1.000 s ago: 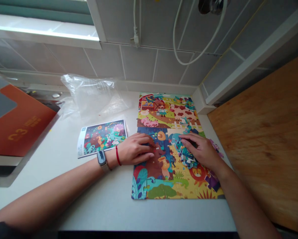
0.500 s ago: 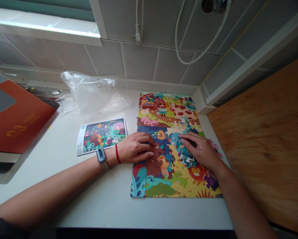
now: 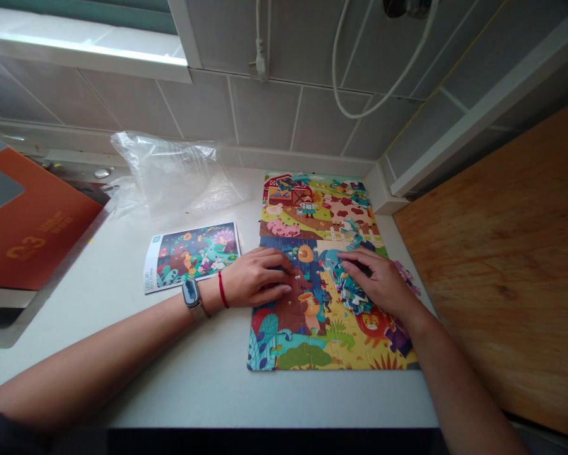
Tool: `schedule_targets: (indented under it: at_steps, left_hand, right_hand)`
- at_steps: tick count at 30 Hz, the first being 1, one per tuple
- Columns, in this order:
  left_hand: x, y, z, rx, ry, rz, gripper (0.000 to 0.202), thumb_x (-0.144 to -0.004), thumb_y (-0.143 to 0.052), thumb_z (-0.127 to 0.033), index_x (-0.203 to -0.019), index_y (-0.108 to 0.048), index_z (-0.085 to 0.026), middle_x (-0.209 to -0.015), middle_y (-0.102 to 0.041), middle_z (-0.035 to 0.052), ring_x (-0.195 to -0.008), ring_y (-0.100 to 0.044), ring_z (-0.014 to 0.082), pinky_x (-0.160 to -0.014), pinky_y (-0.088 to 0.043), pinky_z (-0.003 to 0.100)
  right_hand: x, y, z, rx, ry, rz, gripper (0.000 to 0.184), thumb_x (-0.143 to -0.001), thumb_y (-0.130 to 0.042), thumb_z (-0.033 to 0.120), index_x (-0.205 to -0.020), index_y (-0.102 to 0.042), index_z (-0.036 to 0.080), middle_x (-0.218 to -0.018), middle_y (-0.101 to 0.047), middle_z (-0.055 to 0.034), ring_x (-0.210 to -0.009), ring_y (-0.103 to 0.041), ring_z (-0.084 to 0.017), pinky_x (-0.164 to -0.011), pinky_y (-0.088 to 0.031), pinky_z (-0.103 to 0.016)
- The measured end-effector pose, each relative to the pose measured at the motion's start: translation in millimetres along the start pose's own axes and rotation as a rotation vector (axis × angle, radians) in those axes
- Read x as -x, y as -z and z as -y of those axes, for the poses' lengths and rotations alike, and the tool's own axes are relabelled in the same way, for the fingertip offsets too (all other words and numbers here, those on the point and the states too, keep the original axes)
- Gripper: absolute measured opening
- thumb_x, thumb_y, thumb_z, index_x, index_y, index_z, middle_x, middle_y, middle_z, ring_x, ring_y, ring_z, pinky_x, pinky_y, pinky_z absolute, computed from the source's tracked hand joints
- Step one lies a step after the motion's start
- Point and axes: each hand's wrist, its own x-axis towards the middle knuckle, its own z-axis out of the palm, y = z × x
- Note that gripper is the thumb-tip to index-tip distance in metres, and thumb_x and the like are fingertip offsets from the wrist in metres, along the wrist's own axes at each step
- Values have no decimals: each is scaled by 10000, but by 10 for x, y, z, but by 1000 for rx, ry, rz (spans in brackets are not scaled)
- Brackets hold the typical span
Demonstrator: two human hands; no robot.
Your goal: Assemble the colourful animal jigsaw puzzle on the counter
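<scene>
A colourful animal jigsaw puzzle lies flat on the white counter, its far end against the tiled wall. My left hand lies on the puzzle's left edge near the middle, fingers stretched flat on the pieces; the wrist has a watch and a red string. My right hand rests palm down on the puzzle's right half, fingers spread over a small heap of loose pieces. A few more loose pieces lie just beyond that hand at the puzzle's right edge.
A printed reference picture lies left of the puzzle. Behind it sits a crumpled clear plastic bag. An orange box lid leans at far left. A wooden board rises on the right. White cables hang on the tiled wall.
Both hands have stayed in place on the puzzle. Only the camera view has drifted slightly, shifting the whole scene a little up in the frame.
</scene>
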Motion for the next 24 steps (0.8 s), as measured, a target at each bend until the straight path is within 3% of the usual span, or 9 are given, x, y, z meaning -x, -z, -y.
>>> schedule_targets:
  at_steps: [24]
  left_hand:
    - [5, -4, 16, 1, -18, 2, 194, -1035, -592, -296, -1041, -750, -183, -1156, -751, 111, -1090, -692, 243, -960, -561, 392]
  right_hand:
    - [12, 22, 22, -17, -8, 20, 281, -1035, -580, 387, -1172, -789, 259, -1128, -774, -69, -1045, -718, -248, -966, -558, -402]
